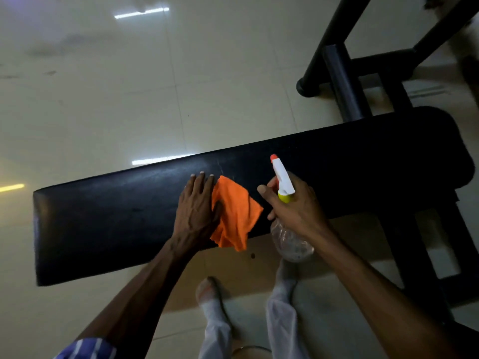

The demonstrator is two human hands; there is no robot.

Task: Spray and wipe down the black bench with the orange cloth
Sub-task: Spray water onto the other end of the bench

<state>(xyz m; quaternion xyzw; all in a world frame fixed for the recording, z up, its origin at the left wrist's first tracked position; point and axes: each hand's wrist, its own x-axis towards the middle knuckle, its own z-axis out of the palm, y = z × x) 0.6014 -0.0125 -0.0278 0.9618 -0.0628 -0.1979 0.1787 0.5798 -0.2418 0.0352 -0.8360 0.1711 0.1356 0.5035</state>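
Glossy cream floor tiles surround the black bench. Left hand presses flat, fingers extended, on orange cloth atop the pad. Right hand grips spray bottle.

Setting: we take this for a gym or workout room. Evidence we note: one long padded black bench on a dark metal base; a black tubular steel frame standing just beyond it, like exercise equipment; glossy cream floor tiles reflecting strip lights overhead.
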